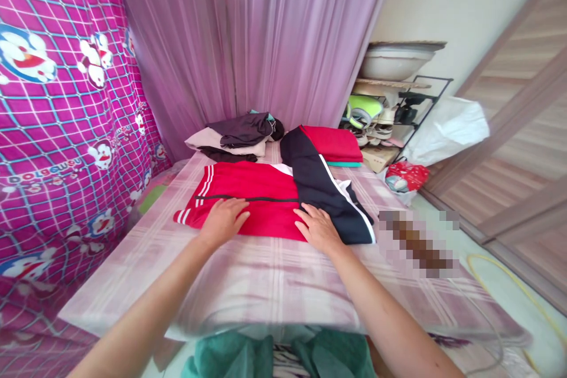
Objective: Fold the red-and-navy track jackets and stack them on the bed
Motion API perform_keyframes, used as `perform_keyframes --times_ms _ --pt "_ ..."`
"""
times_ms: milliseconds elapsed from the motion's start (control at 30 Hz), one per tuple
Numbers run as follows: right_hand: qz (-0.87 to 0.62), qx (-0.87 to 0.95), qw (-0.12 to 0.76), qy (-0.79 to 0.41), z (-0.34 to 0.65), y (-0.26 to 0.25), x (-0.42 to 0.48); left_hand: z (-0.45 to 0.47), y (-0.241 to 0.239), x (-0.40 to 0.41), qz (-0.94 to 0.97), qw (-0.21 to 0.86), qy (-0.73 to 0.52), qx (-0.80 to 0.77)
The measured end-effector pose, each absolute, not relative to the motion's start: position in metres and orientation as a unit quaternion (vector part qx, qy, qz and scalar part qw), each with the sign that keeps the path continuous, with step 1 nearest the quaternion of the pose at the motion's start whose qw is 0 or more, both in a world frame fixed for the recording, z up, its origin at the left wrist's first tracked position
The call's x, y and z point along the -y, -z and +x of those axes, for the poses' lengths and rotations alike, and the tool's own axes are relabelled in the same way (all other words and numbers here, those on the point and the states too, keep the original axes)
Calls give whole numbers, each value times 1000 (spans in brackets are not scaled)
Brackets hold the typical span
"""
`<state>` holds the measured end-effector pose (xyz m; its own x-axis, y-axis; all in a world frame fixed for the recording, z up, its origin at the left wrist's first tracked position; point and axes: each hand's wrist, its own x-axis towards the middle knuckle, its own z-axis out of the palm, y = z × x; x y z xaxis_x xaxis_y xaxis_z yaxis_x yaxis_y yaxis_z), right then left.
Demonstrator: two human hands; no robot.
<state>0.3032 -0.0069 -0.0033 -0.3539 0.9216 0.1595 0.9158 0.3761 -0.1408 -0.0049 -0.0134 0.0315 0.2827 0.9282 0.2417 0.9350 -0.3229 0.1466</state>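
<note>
A red and navy track jacket (261,183) with white stripes and a dark zip lies spread on the table, its navy sleeve (316,180) laid across the right part. My left hand (225,220) rests on the red cloth just below the zip, fingers stretched out. On the red panel beside the navy sleeve lies my right hand (318,225), palm down with its fingers apart. Neither hand grips the cloth. Behind the jacket sits a folded red garment (339,143) on top of a teal one (344,163).
A pile of dark and pale clothes (241,133) stands at the back left of the checked table cover (266,283). Purple curtains (261,35) hang behind. At the right are a shoe rack (416,100), a white bag (452,127) and a blurred-out item (419,245).
</note>
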Motion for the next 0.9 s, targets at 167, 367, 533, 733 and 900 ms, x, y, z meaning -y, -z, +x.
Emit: perform_keyframes --times_ms 167,367,533,733,900 --pt "-554 825 112 -21 318 10 2 17 0 11 -781 35 58 621" --pt "-632 769 100 17 392 21 -2 7 7 5 -777 47 48 626" --pt "-622 765 158 57 406 29 -3 12 5 8 -773 51 66 629" --pt "-604 688 389 99 415 27 2 12 4 11 -774 63 70 627" --pt "-769 488 408 58 450 26 14 9 6 9 -775 68 84 622"
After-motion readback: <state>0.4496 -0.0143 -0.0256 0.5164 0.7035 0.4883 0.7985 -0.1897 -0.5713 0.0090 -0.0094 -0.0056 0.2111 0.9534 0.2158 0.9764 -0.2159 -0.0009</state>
